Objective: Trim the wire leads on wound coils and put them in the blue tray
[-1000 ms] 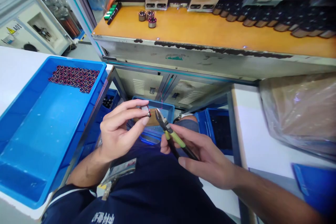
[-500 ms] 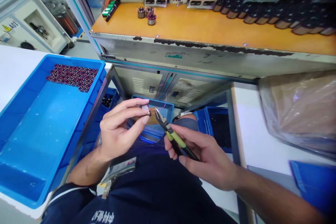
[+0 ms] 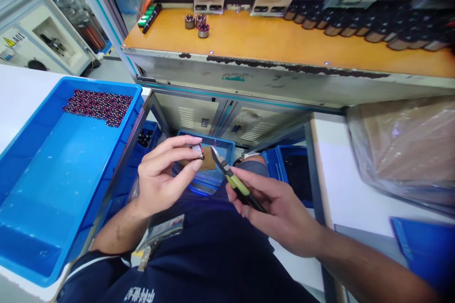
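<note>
Between the thumb and fingers of my left hand [image 3: 161, 173] is a small metal motor stator [image 3: 197, 151] with red and dark windings on its right end. My right hand [image 3: 277, 213] is wrapped round a pair of diagonal cutters [image 3: 232, 180] with green and black handles. The cutters' jaws look closed, and their tip points up and left, a short gap to the right of the stator. Below both hands stands a blue bin [image 3: 227, 144] with a brown piece of cardboard [image 3: 209, 160] inside.
On my left, a large blue tray [image 3: 46, 170] holds many small stators [image 3: 99, 105] in rows. Several stators [image 3: 203, 31] and green-and-black markers [image 3: 149, 18] stand on the orange machine bench [image 3: 256, 33], with dark cylindrical parts [image 3: 334, 28] further right. A plastic-wrapped package [image 3: 408, 147] lies at right.
The cutters' handles have come together and the jaws have closed. The thin wires between stator and cutters no longer show, and a small reddish bit appears above the bin. The stator stays in my left hand.
</note>
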